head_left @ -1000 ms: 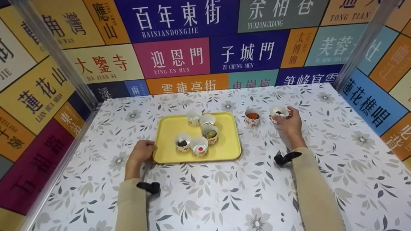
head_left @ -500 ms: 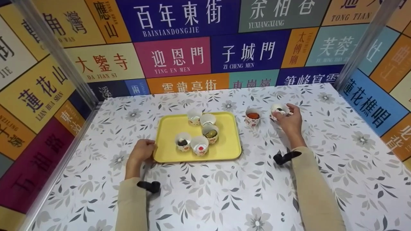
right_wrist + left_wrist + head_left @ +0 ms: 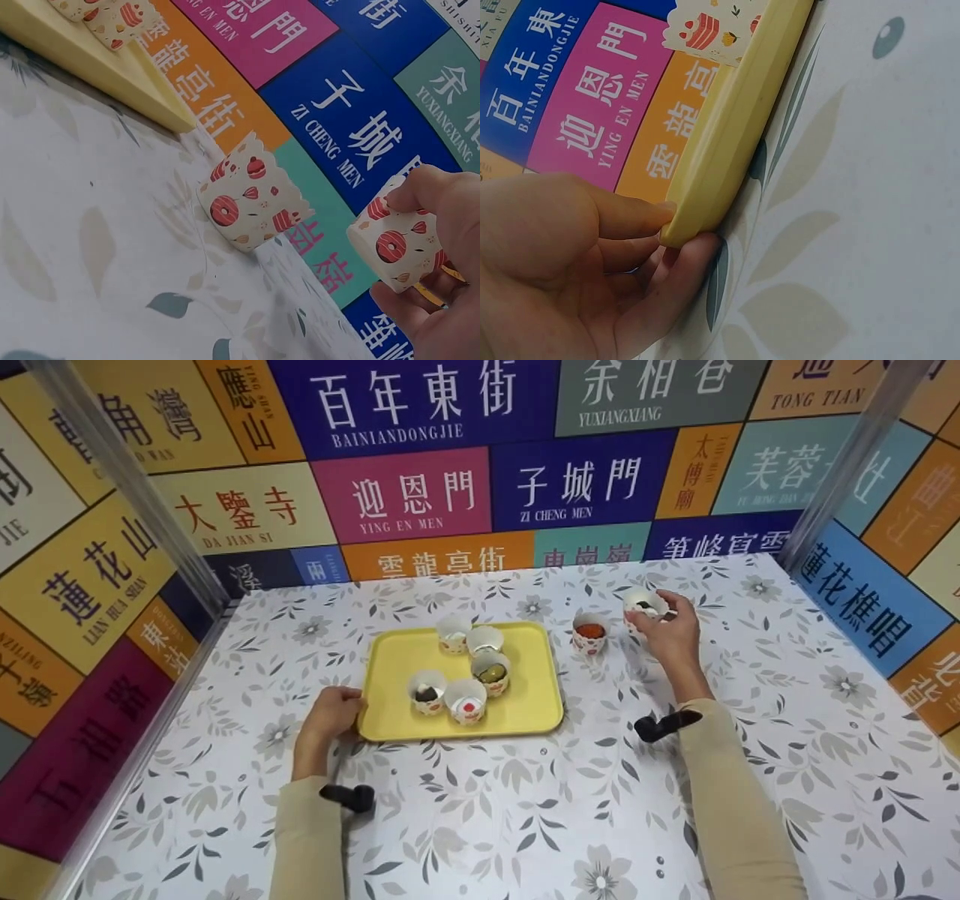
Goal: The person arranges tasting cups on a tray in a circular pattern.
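Note:
My left hand (image 3: 332,718) pinches the left rim of a yellow tray (image 3: 394,660); in the left wrist view, thumb and fingers close on the corner of the tray (image 3: 724,161). At the back right, my right hand (image 3: 676,636) grips a white paper baking cup (image 3: 636,601) printed with red cakes and doughnuts, something dark inside it. The right wrist view has this baking cup (image 3: 394,236) tilted between thumb and fingers, raised off the table. Just left of it, a similar cup with orange-red contents (image 3: 589,640) stands on the table.
Several printed paper cups stand on the tray, among them one with a red piece (image 3: 466,705), one with dark bits (image 3: 427,696) and one with green pieces (image 3: 491,675). A floral cloth (image 3: 480,810) covers the table. Sign-printed panels (image 3: 420,495) rise behind it.
My right hand has lifted the paper cup and moved it back and slightly left. The left hand and the tray have stayed in place.

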Motion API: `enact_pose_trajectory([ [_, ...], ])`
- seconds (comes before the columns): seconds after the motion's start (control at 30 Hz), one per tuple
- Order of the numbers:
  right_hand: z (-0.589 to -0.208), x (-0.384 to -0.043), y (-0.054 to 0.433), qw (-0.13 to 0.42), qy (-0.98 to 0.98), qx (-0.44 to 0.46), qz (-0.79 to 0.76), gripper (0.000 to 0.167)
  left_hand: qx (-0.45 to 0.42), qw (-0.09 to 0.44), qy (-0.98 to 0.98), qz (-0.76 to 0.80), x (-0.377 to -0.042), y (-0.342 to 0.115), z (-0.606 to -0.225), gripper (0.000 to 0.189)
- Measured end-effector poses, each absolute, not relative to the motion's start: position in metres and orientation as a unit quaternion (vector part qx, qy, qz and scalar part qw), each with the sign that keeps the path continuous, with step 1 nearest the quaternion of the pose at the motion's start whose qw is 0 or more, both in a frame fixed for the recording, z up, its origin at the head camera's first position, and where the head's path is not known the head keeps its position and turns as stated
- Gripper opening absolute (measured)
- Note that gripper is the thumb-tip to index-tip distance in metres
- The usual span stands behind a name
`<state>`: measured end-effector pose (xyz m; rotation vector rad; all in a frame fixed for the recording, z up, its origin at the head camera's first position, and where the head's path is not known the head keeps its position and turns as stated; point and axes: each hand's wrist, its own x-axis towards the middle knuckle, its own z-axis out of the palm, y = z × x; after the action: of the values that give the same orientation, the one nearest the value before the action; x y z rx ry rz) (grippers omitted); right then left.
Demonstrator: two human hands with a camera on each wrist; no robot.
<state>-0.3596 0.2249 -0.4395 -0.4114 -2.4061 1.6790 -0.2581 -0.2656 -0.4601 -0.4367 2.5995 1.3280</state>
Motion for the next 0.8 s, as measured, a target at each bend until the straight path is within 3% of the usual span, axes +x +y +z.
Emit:
enact_pose_trajectory([
  [0.53,-0.432,-0.354,0.211,0.124,-0.808,-0.104,0.566,0.067,-0.145,0.089,0.886,0.431,-0.259,-0.264,-0.459,0.041],
  [0.8,-0.429,-0.350,0.197,0.095,-0.806,-0.071,0.580,0.071,-0.130,0.072,0.898,0.414,-0.258,-0.263,-0.460,0.041],
])
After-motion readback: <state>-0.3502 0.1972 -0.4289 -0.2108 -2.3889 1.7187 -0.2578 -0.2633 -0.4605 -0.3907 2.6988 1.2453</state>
